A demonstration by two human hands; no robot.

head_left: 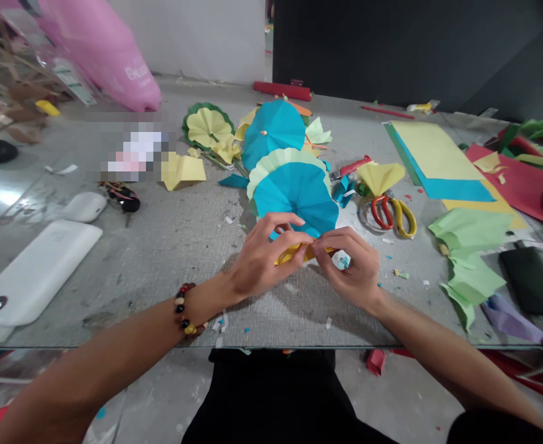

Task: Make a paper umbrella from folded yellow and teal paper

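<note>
Between my two hands is a small folded piece of orange-yellow paper [294,254], partly hidden by the fingers. My left hand [271,250], at the end of an arm with a beaded bracelet [185,309], pinches it from the left. My right hand [351,265] pinches its right end, and the fingertips of both hands meet. Just beyond the hands lies a pleated blue paper round [294,194] with a pale green scalloped layer [264,172] behind it. Farther back sits another blue pleated round [275,131] with a small pale tip at its centre.
Red-and-yellow-handled scissors [394,216] lie right of the blue rounds. Stacked coloured sheets [437,154] and crumpled green paper [472,240] are at right. A white power bank [40,271] and yellow folded paper [185,171] lie at left. A black panel [391,55] stands behind.
</note>
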